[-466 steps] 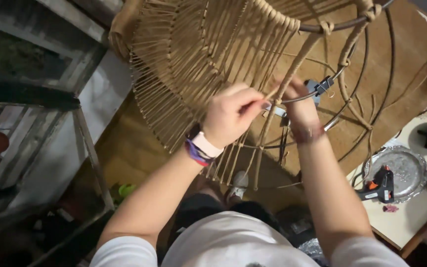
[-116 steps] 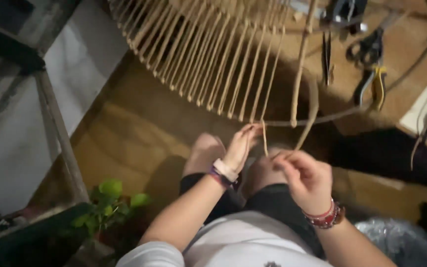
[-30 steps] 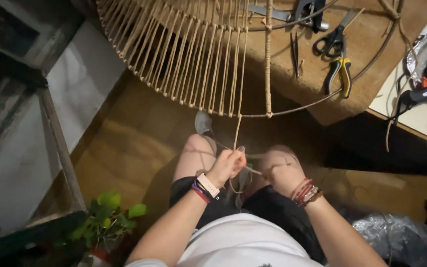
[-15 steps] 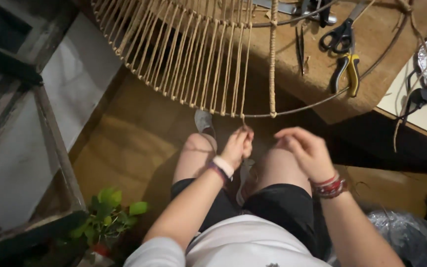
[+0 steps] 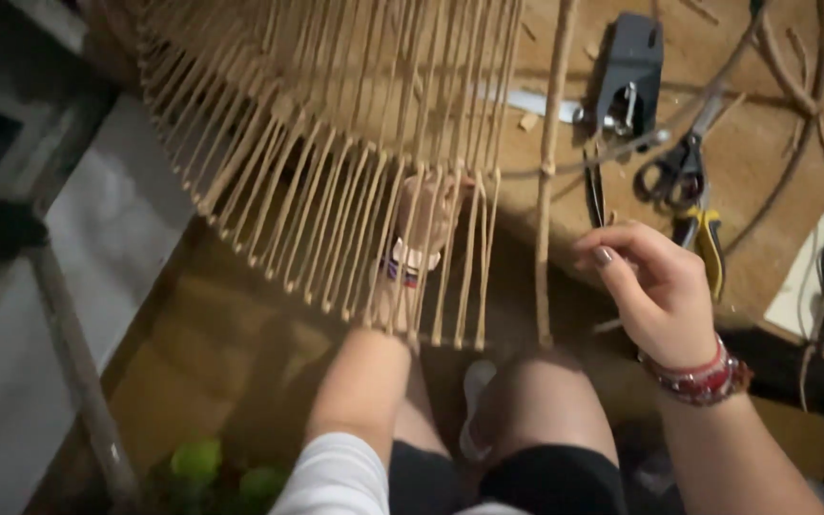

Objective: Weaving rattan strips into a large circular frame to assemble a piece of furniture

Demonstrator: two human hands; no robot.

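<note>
While the left hand [image 5: 428, 212] sits behind stiff tan cane strands [image 5: 336, 181], grip indiscernible, the right hand [image 5: 655, 291] hovers half-open, empty, beside one knotted upright strand [image 5: 547, 191].

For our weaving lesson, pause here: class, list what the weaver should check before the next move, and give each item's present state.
1. Left hand behind the strands, reaching through: ok.
2. Left hand gripping a strand: cannot tell, the strands hide the fingers.
3. Right hand free, empty, beside the upright strand: ok.
4. Strand ends hanging loose at the bottom, not tucked: not ok.
5. Scissors and pliers on the board near the right hand: ok.
6. Frame wire crossing the upright strand, tied there: ok.
</note>
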